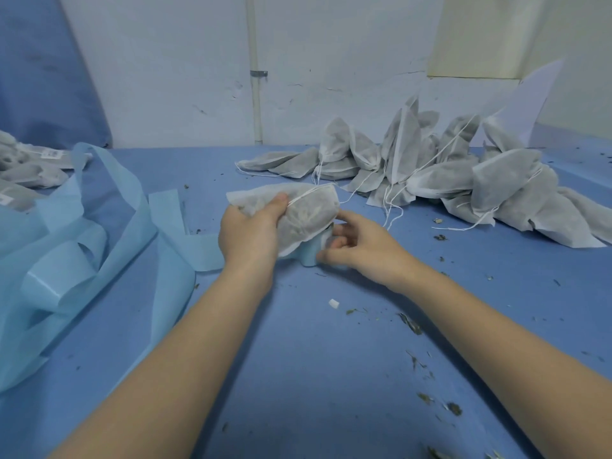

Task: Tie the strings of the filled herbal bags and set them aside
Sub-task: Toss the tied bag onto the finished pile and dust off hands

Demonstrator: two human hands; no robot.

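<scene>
A filled white herbal bag with a thin white string across it is held above the blue table at the centre. My left hand grips the bag from the left, thumb on top near the string. My right hand sits just right of and below the bag, its fingers curled around a small light-blue piece under the bag. A heap of filled white bags with loose strings lies at the back right.
Long light-blue fabric strips sprawl over the left of the table. More grey-white bags lie at the far left edge. Herb crumbs and a small white bit dot the cloth. A wall with a pipe stands behind.
</scene>
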